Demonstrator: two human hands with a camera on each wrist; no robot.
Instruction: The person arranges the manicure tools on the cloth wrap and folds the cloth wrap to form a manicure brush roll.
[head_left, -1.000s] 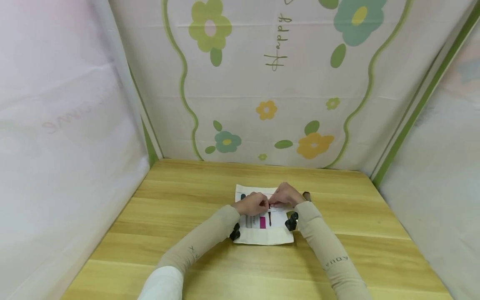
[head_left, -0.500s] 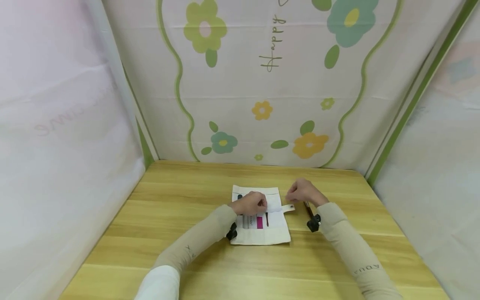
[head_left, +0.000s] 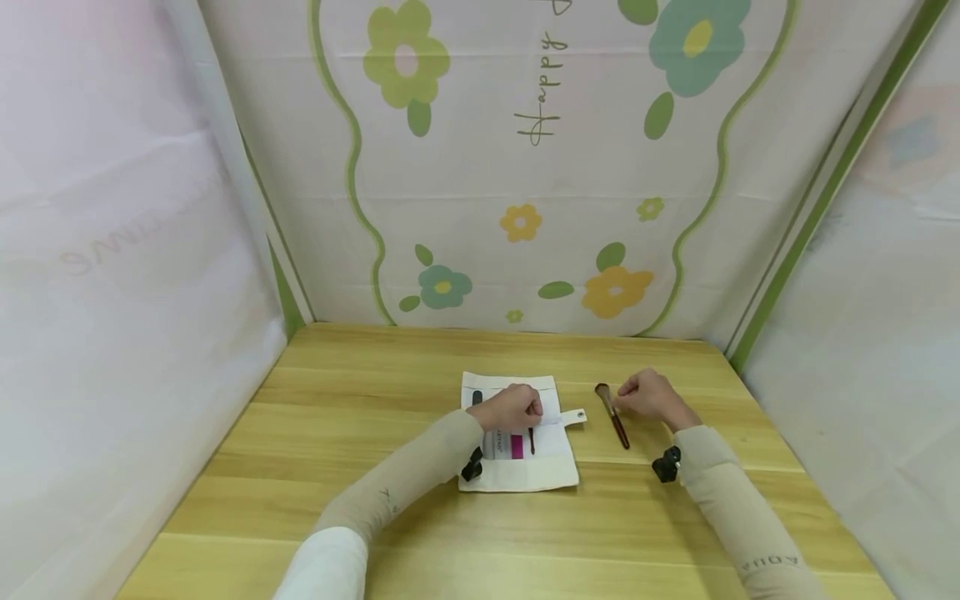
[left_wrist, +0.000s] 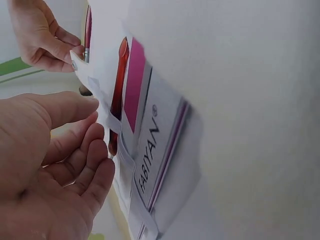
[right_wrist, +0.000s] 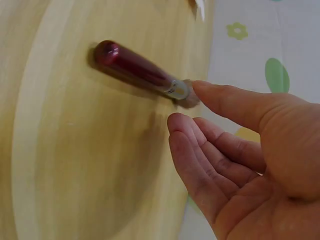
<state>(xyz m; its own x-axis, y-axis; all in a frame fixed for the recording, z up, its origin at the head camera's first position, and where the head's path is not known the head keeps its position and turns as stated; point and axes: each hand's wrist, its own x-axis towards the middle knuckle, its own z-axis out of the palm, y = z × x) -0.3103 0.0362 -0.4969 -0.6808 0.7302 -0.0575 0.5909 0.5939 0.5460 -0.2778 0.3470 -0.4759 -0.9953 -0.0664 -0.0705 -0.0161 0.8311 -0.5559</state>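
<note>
A white cloth roll pouch [head_left: 517,477] lies unfolded on the table. My left hand [head_left: 510,410] is over its middle; the left wrist view shows the thumb and loosely bent fingers apart, close to a white elastic band [left_wrist: 129,159]. Under that band sit a slim red-brown handle [left_wrist: 119,80] and a grey packet [left_wrist: 159,135] printed FABIYAN, with a magenta patch. To the right of the pouch lies a makeup brush [head_left: 615,421] with a dark red handle. Beside it, my right hand [head_left: 651,396] has thumb and fingers parted, fingertips near the bristle end, holding nothing.
A snap strap [head_left: 573,417] sticks out from the pouch's right side. A dark rounded end [head_left: 477,397] shows in the pouch's upper left. The wooden table [head_left: 360,400] is bounded by a flowered cloth wall [head_left: 465,167] behind and pale cloth sides.
My right hand has left the pouch and moved right, past the strap, to the far side of the makeup brush, which now shows fully. My left hand has stayed over the pouch.
</note>
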